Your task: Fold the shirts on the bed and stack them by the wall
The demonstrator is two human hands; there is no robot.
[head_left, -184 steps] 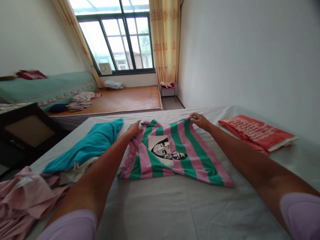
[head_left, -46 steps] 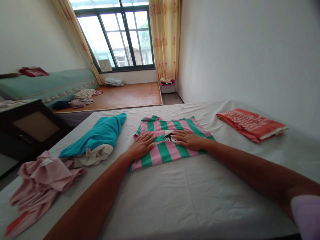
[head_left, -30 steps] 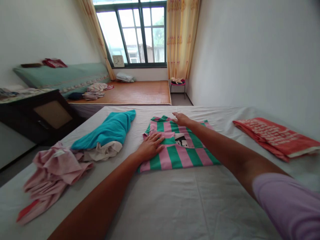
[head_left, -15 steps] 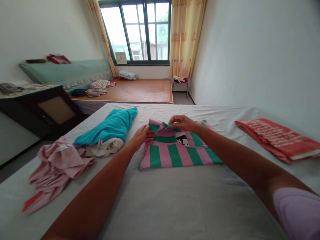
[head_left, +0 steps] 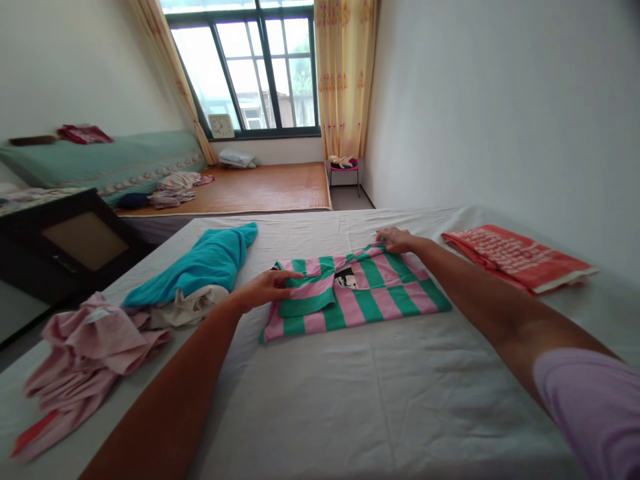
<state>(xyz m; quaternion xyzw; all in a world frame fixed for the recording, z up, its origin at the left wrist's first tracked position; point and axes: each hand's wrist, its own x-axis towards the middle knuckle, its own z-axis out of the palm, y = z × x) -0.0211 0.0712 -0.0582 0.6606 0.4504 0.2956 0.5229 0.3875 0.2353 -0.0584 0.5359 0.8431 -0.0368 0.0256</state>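
A pink-and-green striped shirt (head_left: 370, 287), partly folded with a black-and-white print showing, lies on the white bed sheet (head_left: 320, 393). My left hand (head_left: 265, 290) rests on its left side, fingers stretched over a folded-over flap and not closed round it. At the far right edge, my right hand (head_left: 396, 240) pinches the striped fabric between thumb and fingers. The fabric between the two hands forms a slanting crease along the far edge.
To the left lie a turquoise cloth (head_left: 200, 267), a beige cloth (head_left: 193, 305) and a crumpled pink garment (head_left: 95, 347). A folded red towel (head_left: 515, 257) is by the wall on the right. Beyond stand a dark cabinet (head_left: 75, 233) and a mat-covered bed (head_left: 270, 187).
My right hand has moved right, from the middle of the shirt's far edge to its far right. A flap now lies folded over on the left, under my left hand. The view has swung right.
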